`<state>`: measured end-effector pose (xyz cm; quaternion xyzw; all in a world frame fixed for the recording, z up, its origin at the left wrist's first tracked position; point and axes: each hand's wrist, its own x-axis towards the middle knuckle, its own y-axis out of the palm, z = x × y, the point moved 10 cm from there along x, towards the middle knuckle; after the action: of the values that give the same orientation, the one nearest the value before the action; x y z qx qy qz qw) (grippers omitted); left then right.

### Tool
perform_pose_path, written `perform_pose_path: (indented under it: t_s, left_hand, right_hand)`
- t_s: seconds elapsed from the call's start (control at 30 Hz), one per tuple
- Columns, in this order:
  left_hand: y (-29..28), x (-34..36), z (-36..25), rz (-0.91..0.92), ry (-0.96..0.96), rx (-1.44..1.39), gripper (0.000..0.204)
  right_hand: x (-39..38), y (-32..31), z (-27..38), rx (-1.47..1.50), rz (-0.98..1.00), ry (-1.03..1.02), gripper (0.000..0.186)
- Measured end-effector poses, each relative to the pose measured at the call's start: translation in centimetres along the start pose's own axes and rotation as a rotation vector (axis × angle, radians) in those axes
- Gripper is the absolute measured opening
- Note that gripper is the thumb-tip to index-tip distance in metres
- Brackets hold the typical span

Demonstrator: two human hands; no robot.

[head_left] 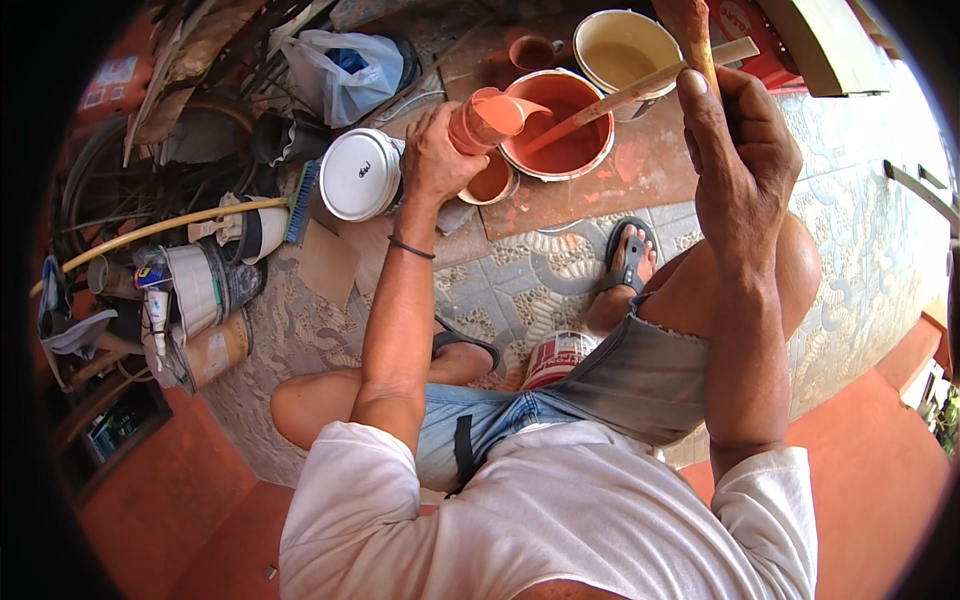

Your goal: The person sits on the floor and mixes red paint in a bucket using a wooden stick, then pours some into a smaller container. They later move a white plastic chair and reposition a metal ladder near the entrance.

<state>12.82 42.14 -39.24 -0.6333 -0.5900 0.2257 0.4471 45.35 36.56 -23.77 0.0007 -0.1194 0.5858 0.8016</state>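
My left hand is wrapped round an orange paint-coated cup, tilted at the rim of a bucket of orange paint. Orange shows at the cup's mouth and reaches over the bucket; I cannot tell whether it is flowing paint or the cup's lip. A pale wooden stick leans in that bucket, its lower part coated orange. My right hand is closed, raised to the bucket's right, gripping an orange-stained wooden handle whose top is cut off by the picture's edge. The stick's upper end passes close by that hand.
A small orange-stained pot and a white lidded bucket stand beside the paint bucket. Behind are a bucket of yellowish liquid and a brown mug. A blue-bristled broom and clutter line the left. A red-and-white bucket is beneath me.
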Motion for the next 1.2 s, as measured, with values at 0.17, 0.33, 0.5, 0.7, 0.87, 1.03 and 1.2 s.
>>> perform_pose_path:
  t_s: [0.17, 0.33, 0.5, 0.7, 0.87, 1.03, 1.2]
  left_hand:
    - [-0.1, 0.1, -0.3, 0.013, 0.019, 0.03, 0.063]
    - [-0.3, 0.4, -0.7, 0.032, 0.031, 0.05, 0.063]
    - [-0.6, 0.6, -1.4, 0.029, 0.054, 0.09, 0.065]
    - [-1.0, 0.8, -1.8, 0.047, 0.06, 0.139, 0.064]
    - [-1.3, 1.2, -2.2, 0.037, 0.081, 0.149, 0.059]
    - [-1.4, 1.5, -2.4, 0.041, 0.078, 0.176, 0.054]
    - [-1.6, 1.7, -2.5, 0.033, 0.076, 0.189, 0.052]
  right_hand:
    - [0.1, 0.1, 0.0, -0.042, 0.017, -0.012, 0.036]
    - [0.1, 0.3, 0.2, 0.012, 0.031, -0.038, 0.036]
    - [0.0, 0.4, 0.3, -0.005, 0.038, -0.032, 0.036]
    - [-0.1, 0.6, 0.3, -0.042, 0.06, -0.017, 0.033]
    - [-0.2, 0.8, 0.6, -0.015, 0.06, -0.057, 0.032]
    - [-0.3, 0.9, 0.4, -0.047, 0.068, -0.027, 0.031]
    - [-0.3, 1.0, 0.6, -0.054, 0.076, -0.033, 0.031]
